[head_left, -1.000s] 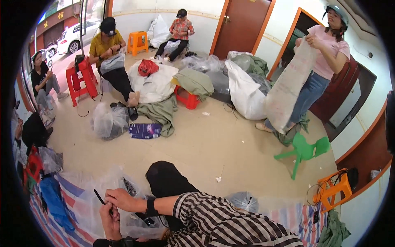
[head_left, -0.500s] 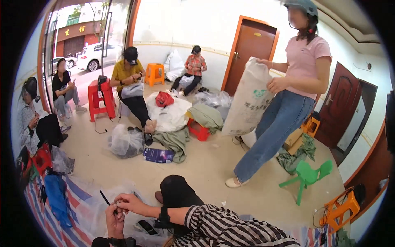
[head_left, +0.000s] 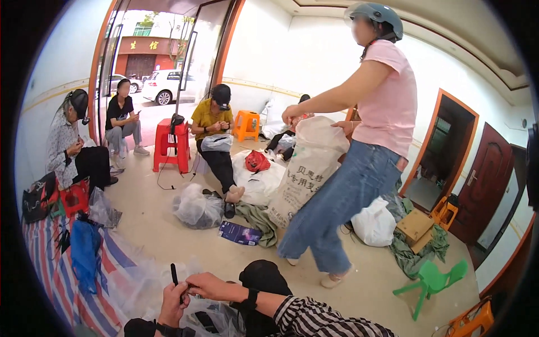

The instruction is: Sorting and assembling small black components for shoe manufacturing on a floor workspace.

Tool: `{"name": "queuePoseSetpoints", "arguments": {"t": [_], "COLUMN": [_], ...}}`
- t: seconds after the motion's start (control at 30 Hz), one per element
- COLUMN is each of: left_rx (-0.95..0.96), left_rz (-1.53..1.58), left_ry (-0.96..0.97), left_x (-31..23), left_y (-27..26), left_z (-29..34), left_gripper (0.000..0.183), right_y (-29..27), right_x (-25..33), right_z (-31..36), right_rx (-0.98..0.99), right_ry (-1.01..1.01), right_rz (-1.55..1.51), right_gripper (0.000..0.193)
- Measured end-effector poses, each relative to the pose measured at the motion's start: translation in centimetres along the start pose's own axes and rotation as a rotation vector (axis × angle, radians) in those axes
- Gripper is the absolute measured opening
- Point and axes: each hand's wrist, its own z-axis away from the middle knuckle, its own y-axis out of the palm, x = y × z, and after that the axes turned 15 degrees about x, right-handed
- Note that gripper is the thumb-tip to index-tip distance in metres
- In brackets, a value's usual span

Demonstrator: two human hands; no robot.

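A thin black stick-like piece [head_left: 174, 274] stands up from the closed fingers of my left hand [head_left: 172, 304]. My right hand [head_left: 212, 287] is beside it, fingertips pinched together close to the left fingers; whatever they grip is too small to make out. Below both hands, by my dark-clad knee [head_left: 264, 276], lies a clear plastic bag [head_left: 227, 321] with dark pieces in it.
A person in a pink top [head_left: 387, 106] carries a large white sack [head_left: 306, 168] across the room ahead. A green chair [head_left: 432, 281] stands at right, a striped sheet [head_left: 101, 297] covers the left floor, and seated people work by red stools [head_left: 171, 146].
The person with the sack has walked leftward, and a doorway behind now shows. My view has shifted, so my hands appear further right; the black piece now points more upright.
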Motion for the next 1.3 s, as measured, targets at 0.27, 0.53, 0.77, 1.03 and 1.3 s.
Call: {"name": "queuePoseSetpoints", "arguments": {"t": [0.27, 0.53, 0.77, 1.03, 1.3], "left_rx": [-0.039, -0.094, -0.096, -0.182, -0.076], "left_rz": [-0.016, -0.029, 0.051, -0.022, 0.074], "left_ry": [-0.010, -0.078, 0.024, 0.025, 0.115], "left_x": [-0.1, -0.3, -1.4, -1.9, -3.0], "left_y": [0.1, 0.3, 0.3, 0.6, 1.1], "left_z": [0.8, 0.3, 1.1, 0.6, 0.9], "left_gripper": [0.011, 0.017, 0.018, 0.017, 0.015], "right_y": [-0.1, -1.2, -2.1, -2.3, -2.1], "right_x": [-0.5, -0.7, -0.2, -0.8, -0.7], "right_z": [-0.5, -1.5, -3.3, -3.0, -2.8], "right_rx": [0.083, 0.116, 0.254, 0.148, 0.106], "right_ry": [0.149, 0.001, 0.108, 0.249, 0.179], "right_rz": [-0.415, 0.045, -0.286, -0.881, -1.095], "right_gripper": [0.014, 0.017, 0.014, 0.019, 0.023]}}
